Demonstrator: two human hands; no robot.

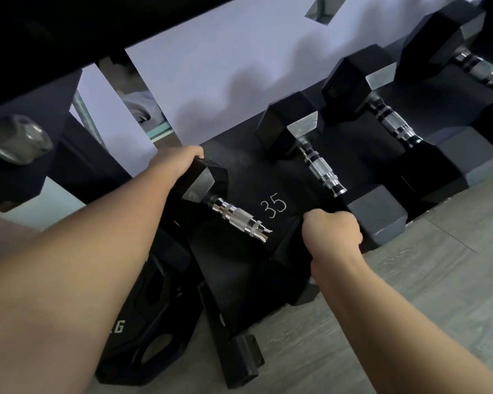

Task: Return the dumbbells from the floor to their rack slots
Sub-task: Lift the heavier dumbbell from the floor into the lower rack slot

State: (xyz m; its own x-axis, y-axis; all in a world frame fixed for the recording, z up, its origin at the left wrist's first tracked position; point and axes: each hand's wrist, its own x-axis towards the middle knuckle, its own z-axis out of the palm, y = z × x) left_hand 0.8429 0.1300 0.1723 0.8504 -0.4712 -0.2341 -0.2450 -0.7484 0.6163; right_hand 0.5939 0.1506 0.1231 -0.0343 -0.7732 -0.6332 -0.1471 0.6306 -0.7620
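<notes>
Two bare hands, both on one hex dumbbell (239, 220). Left hand (182, 163) wrapped over top of far head, fingers curled out of sight behind it; forearm long and straight from lower left. Right hand (332, 233) closed in a fist on near head's upper right edge, knuckles up, wrist bent, forearm running in from lower right.

Dumbbell lying in leftmost slot of bottom rack shelf (239, 280), handle tilted, far head higher and toward the wall, near head at shelf's front lip. Heads black, hexagonal, grey sheen on lit facets. Handle chrome, knurled in the middle, ringed collars at both ends. White "35" (273, 206) on top facet of near head.

Dumbbells counted on this shelf: four. Beyond the held one, to its right: second dumbbell (323, 172) just beside, right hand close against its near head; third dumbbell (396, 129) beside that; fourth dumbbell (481, 66) furthest right, partly cut by frame edge. All same make, black heads, chrome handles, larger toward the right.

Left of held dumbbell and lower: one black weight plate (154, 322) on the grey wood-look floor (410, 294), leaning against rack foot, letter "G" visible. Upper left, rounded grey metal weight (15, 139) on higher tier.
</notes>
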